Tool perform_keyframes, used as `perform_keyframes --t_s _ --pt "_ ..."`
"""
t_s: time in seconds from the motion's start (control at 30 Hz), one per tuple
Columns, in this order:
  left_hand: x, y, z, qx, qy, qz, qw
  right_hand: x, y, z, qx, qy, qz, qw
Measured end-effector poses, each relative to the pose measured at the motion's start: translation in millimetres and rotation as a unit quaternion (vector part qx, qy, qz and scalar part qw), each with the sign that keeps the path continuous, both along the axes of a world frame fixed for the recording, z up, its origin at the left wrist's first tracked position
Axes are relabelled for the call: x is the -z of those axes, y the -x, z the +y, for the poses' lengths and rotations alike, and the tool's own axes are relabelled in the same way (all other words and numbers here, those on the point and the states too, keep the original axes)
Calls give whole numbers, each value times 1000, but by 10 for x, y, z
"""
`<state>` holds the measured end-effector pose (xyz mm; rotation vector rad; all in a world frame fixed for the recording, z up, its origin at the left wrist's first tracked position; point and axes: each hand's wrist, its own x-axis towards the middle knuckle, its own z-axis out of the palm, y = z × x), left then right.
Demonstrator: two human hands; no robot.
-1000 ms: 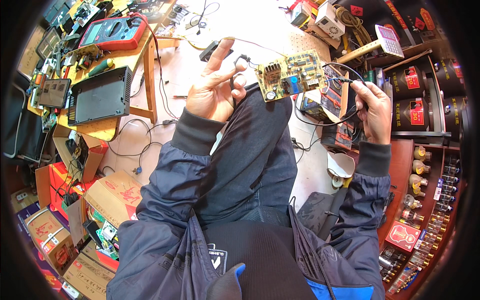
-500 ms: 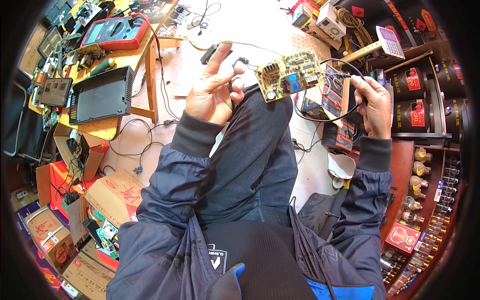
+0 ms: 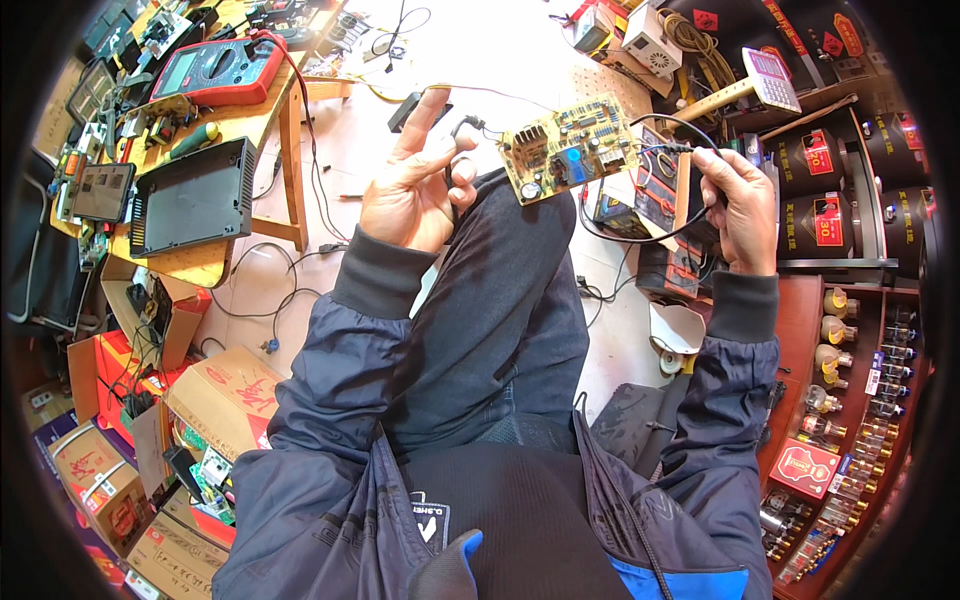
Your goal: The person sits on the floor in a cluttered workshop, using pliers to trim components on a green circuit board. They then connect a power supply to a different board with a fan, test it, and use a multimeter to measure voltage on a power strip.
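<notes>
The workroom is crowded: a yellow-topped wooden bench (image 3: 208, 266) stands at the left over a pale floor (image 3: 608, 352), with a red-and-grey multimeter (image 3: 217, 72) and a shallow black plastic shell (image 3: 190, 200) on it, and a reddish-brown display shelf of glass bulbs (image 3: 838, 330) lines the right side.

The tan rectangular circuit board with a round blue part (image 3: 588, 138) sits between the hands, above the raised knee in dark denim (image 3: 505, 225); whether it rests on the knee cannot be told. Its populated face is up, presumably so that its parts stay in view. The left hand (image 3: 408, 195) closes its thumb and curled fingers on a slim black cord with a small plug (image 3: 468, 122), its index finger raised apart, a thin wire at the tip. The right hand (image 3: 738, 195) pinches a slim black connector (image 3: 681, 149) between thumb and forefinger, seemingly to keep the leads out sideways. The board's long axis runs crosswise, its right end pointing slightly away from the wearer, its left end nearer.
</notes>
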<state>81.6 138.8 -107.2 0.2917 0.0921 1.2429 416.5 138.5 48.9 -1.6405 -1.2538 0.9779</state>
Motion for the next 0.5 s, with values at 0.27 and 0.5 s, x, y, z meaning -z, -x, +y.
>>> perform_keyframes --t_s 0.27,0.5 --pt "-16 7 -6 -7 5 15 1000 -2 4 -4 -5 -1 -2 1000" --pt "-40 4 -50 -13 -2 39 999 -3 3 -19 -3 -1 3 1000"
